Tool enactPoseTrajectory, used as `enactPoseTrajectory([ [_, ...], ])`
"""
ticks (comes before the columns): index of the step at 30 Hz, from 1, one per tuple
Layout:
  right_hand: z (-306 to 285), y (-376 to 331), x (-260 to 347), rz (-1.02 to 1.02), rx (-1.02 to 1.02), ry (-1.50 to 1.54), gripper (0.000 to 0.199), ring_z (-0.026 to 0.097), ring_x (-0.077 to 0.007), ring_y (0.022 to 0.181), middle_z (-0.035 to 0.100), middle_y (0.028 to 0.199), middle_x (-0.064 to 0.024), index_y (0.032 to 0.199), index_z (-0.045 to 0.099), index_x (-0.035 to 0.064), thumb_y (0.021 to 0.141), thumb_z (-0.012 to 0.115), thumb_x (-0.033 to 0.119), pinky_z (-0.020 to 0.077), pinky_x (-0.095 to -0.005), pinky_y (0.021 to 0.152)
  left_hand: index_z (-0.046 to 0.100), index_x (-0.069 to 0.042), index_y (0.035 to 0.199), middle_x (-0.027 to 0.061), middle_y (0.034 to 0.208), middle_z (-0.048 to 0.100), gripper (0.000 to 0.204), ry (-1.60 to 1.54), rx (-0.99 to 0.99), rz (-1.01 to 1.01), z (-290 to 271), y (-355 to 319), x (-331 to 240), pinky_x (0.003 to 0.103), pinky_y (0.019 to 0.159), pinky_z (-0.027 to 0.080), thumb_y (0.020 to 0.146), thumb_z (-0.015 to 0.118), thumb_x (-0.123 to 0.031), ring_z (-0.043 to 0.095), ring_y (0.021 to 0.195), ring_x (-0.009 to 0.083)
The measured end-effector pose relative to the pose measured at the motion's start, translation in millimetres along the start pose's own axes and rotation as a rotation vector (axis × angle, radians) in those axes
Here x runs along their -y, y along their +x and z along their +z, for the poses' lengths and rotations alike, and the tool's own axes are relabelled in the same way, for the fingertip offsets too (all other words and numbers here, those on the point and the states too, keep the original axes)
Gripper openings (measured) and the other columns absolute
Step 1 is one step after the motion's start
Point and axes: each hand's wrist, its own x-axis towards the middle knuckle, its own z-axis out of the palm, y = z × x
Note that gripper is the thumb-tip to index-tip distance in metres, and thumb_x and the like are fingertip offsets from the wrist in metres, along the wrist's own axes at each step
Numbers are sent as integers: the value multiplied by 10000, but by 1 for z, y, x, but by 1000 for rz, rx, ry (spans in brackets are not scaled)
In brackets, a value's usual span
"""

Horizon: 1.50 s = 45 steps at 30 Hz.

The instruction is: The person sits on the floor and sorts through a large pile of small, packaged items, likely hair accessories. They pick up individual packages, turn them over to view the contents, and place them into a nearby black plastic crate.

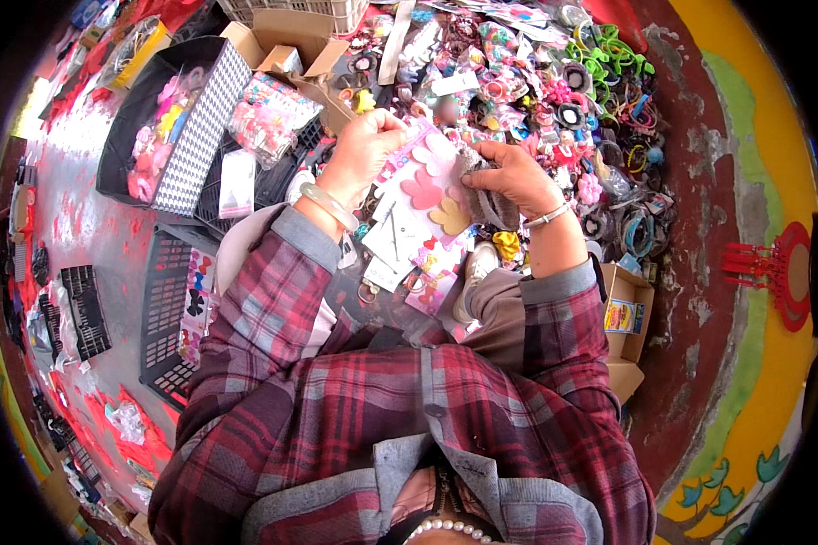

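Note:
My left hand (364,156), with a pale bangle at its wrist, is closed in a pinch on the top corner of a white-and-pink card (404,162). Large flower shapes in pale pink, pink (422,190) and tan-yellow sit along the card. On its other side my right hand (513,182) grips a grey-brown fabric piece, fuzzy like a hair band (493,207), which hangs down beside the flowers. Under the card, between my legs, lie white cards (393,234) and a pink card with small pieces on it (430,279).
Ahead spreads a big pile of hair accessories (518,82), with green bands (613,59) at its right. At left stand a checked-sided box (204,127), an open cardboard box (314,41) and a black plastic basket (165,309). Another carton (632,309) is beside my right leg.

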Motion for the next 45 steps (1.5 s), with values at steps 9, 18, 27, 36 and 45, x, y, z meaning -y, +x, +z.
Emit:
enactPoseTrajectory([
  [9,-21,-15,2,73,15,331,273,612,-136,700,625,843,-48,1033,553,0,764,597,12,498,-259,640,520,-24,842,72,780,587,29,-335,-119,-53,-18,3,-3,248,632,493,830,545,-33,584,679,136],
  [18,-13,6,-19,15,-83,694,303,603,-157,860,618,962,-55,1112,537,20,854,575,174,499,-295,734,521,-14,856,91,788,596,40,-465,-307,-21,-21,2,-2,271,631,503,840,535,-47,594,666,161],
  [27,3,3,-7,53,-154,651,355,594,-160,919,601,1040,-69,1165,505,2,850,580,149,501,-298,763,511,-2,858,98,779,595,62,-378,-356,11,-24,3,7,269,603,499,835,536,-54,596,650,160],
  [36,16,3,-12,35,2,490,331,589,-159,917,605,1035,-87,1125,529,-38,824,596,84,461,-265,807,519,-10,856,74,781,591,54,-413,-312,-16,-20,2,8,262,609,489,830,537,-54,592,662,145],
  [45,-1,6,-11,31,-101,472,262,614,-142,818,634,966,-83,1047,580,-29,803,609,62,485,-246,735,535,-42,820,32,739,564,33,-462,-217,-129,-16,-4,3,239,579,465,817,549,-72,549,625,117],
])
